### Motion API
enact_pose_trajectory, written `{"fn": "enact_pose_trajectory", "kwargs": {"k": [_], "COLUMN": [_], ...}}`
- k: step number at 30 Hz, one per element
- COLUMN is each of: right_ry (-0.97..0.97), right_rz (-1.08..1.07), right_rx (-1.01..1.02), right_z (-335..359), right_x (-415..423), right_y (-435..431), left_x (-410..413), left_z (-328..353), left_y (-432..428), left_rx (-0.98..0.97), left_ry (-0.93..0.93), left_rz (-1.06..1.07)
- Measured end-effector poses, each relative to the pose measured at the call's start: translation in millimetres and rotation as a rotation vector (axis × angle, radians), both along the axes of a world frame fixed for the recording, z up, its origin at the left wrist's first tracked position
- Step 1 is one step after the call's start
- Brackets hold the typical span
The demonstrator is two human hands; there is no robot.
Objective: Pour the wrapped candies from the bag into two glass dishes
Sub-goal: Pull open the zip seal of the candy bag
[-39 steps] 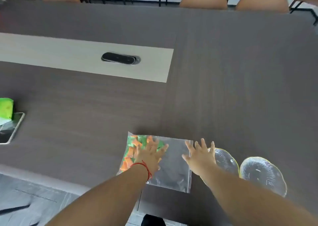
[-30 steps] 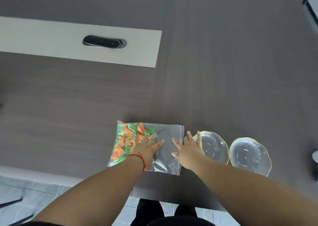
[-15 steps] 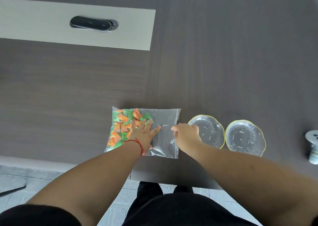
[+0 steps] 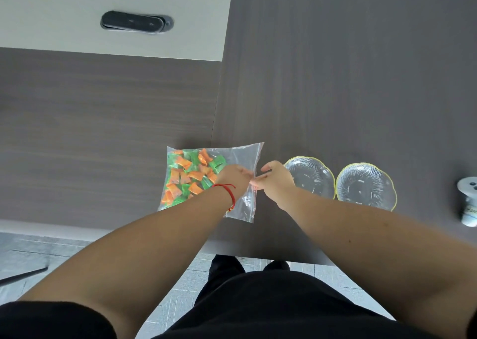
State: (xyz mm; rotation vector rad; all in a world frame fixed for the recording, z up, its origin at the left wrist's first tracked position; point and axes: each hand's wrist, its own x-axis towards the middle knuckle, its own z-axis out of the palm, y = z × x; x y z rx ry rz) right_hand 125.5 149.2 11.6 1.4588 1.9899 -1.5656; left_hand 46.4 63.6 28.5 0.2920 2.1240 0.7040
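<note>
Clear plastic bag flat on dark table, near front edge; orange and green wrapped candies bunched at its left end. Left hand and right hand pinched shut on opposite lips of zip edge at right end, apparently to part seal. Two empty glass dishes just right of bag, side by side, near dish partly under right wrist. Risks, judged: sudden seal release jerking bag and scattering candies over table edge; right forearm knocking near dish during lift; thin film slipping from pinch
</note>
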Motion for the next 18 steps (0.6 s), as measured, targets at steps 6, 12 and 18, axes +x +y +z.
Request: {"fn": "enact_pose_trajectory", "kwargs": {"k": [6,12,18], "right_ry": [0.044,0.077,0.172], "right_rz": [0.037,0.123,0.149], "right_rx": [-0.052,-0.064,-0.147], "right_z": [10.2,17.1,19.2], "right_x": [5.3,8.7,14.1], "right_y": [-6.8,-9.9,-11.3], "left_x": [7.2,9.7,9.7], "left_z": [9.4,17.5,24.8], "left_y": [-11.2,-22.4,-23.3], "left_rx": [0.078,0.192,0.171], "left_ry": [-0.302,-0.367,-0.397], "left_rz": [0.256,0.370,0.499]}}
